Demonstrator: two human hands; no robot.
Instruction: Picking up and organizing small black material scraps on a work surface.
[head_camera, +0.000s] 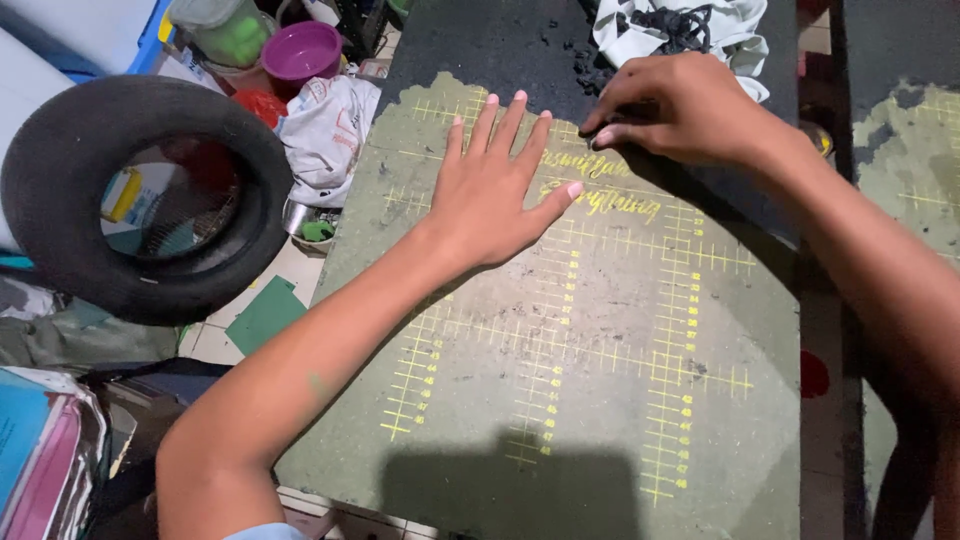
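The green printing board (560, 380) shows bare over its lower part; black coating remains along its far edge. On it, the left hand (495, 195) lies flat, fingers spread, while the right hand (680, 110), fingers curled, seemingly rubs black crumbs (590, 65).

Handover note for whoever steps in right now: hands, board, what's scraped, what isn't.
Left hand: flat, fingers spread, pressing the green gridded board.
Right hand: fingers curled, fingertips at the edge where the black coating meets bare green. I see no tool in it.
Board: near part shows green with yellow grid lines; far strip is covered in black. Black crumbs lie by the right hand, next to a white rag.
Done: most of the board is bare.
Left: the far black strip.
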